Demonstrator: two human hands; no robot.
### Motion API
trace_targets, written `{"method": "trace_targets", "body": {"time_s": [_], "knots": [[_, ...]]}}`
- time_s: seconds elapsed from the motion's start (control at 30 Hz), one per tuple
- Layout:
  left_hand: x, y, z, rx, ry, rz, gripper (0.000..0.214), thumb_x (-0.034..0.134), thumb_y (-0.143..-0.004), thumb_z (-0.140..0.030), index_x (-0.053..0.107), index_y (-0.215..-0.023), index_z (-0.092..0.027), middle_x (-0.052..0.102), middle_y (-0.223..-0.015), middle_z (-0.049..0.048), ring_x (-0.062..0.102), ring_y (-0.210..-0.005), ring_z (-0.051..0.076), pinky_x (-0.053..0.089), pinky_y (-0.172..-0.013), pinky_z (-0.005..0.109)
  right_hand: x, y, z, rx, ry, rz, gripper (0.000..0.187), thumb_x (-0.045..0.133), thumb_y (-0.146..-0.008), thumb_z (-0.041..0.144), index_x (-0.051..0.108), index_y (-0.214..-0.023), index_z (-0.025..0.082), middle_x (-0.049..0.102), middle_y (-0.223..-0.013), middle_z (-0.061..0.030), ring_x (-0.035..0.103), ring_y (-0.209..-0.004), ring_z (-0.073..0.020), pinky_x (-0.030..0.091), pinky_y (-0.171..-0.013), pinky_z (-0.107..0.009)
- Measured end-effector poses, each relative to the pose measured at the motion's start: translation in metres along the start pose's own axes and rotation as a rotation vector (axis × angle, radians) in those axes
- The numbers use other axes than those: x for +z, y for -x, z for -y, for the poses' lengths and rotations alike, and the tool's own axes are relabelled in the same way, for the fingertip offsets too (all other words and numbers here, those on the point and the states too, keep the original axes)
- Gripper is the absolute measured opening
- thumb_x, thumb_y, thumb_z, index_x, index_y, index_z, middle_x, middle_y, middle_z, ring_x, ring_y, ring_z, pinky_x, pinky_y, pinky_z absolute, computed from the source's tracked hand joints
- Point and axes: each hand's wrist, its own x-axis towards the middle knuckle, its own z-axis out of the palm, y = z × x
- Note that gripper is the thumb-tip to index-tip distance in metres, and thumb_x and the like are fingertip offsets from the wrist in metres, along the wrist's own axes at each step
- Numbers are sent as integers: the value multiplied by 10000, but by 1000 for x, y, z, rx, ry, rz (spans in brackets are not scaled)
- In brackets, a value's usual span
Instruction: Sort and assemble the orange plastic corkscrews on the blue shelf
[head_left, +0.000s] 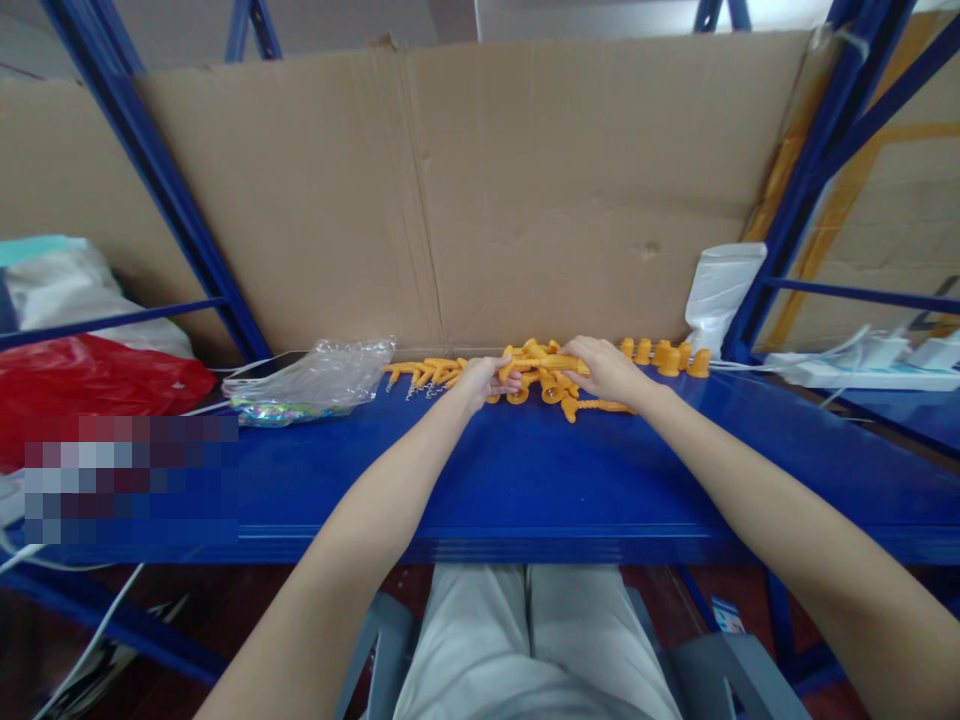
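Note:
My left hand (484,382) is closed on the left end of a long orange plastic piece (541,364), palm side partly showing. My right hand (598,366), back upward, has its fingers curled over the right end of the same piece. Below and behind it lies a pile of orange plastic parts, some shaped like cups or cones (553,388). An orange part with a ridged shaft (600,406) rests below my right hand. Left of my left hand, several orange handles with thin metal spirals (424,374) lie in a row.
Orange cone-shaped cups (664,357) stand in rows at the right. A clear plastic bag (330,375) lies at the left on the blue shelf (525,490). Cardboard (570,180) backs the shelf. Blue uprights, a white power strip (870,372) and a red bag (97,390) flank it.

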Motion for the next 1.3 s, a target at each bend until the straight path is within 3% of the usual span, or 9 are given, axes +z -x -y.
{"method": "trace_targets", "body": {"time_s": [0.2, 0.33, 0.5, 0.63, 0.9, 1.03, 1.1, 1.2, 1.3], "knots": [[2, 1, -4, -44, 71, -4, 170, 478, -903, -119, 638, -871, -72, 596, -475, 16, 525, -335, 83, 449, -387, 155, -2, 1, 5, -71, 167, -37, 250, 472, -844, 202, 567, -1070, 156, 646, -1012, -142, 578, -957, -276, 404, -826, -381], [-6, -2, -7, -83, 139, -11, 208, 445, -916, -142, 588, -768, -110, 554, -432, 0, 491, -300, 83, 403, -331, 153, -8, 4, 3, -103, 247, -73, 237, 440, -831, 147, 573, -1027, 162, 637, -1017, -149, 558, -957, -279, 385, -841, -386], [-24, -8, -11, -48, 193, -115, 212, 434, -920, -155, 588, -778, -122, 542, -418, -3, 494, -306, 93, 401, -333, 156, -16, 10, -12, 19, 251, -95, 241, 471, -813, 170, 569, -1032, 165, 629, -1004, -143, 557, -971, -288, 404, -801, -388], [-22, -6, -12, -42, 173, -113, 204, 444, -929, -182, 589, -802, -117, 563, -437, 2, 503, -312, 95, 401, -343, 161, -15, 14, -24, 126, 233, -105, 252, 500, -834, 270, 589, -1043, 160, 608, -1082, -158, 556, -1021, -297, 429, -802, -396], [-13, -1, -10, -34, 102, -106, 199, 465, -933, -200, 569, -779, -130, 557, -438, -14, 499, -311, 83, 390, -357, 161, -8, 28, -54, 492, 220, -100, 300, 552, -816, 373, 677, -992, 165, 620, -1050, -158, 577, -1004, -324, 462, -817, -448], [-15, -3, -10, -38, 90, -93, 162, 469, -927, -197, 603, -881, -116, 562, -441, -16, 513, -323, 91, 395, -358, 166, -17, 36, -76, 752, 210, -132, 348, 572, -807, 394, 701, -981, 121, 657, -1015, -180, 603, -982, -310, 463, -809, -387], [-15, -4, -10, -33, 88, -85, 160, 469, -926, -193, 603, -899, -111, 566, -445, -16, 518, -323, 90, 393, -351, 161, -26, 40, -83, 905, 183, -63, 313, 585, -805, 398, 712, -900, 128, 688, -930, -159, 632, -919, -290, 458, -740, -336], [-14, -4, -9, -26, 97, -71, 138, 486, -922, -199, 596, -895, -120, 570, -452, -18, 515, -315, 88, 390, -338, 155, -39, 48, -87, 1117, 121, 152, 292, 605, -809, 399, 697, -778, 123, 688, -819, -147, 653, -840, -267, 420, -632, -294], [-13, -4, -8, -22, 108, -70, 115, 524, -910, -218, 588, -866, -133, 569, -458, -18, 511, -306, 89, 389, -331, 155, -44, 59, -89, 1207, 106, 249, 337, 613, -815, 392, 689, -861, 67, 671, -907, -200, 638, -910, -271, 396, -621, -289]]}}
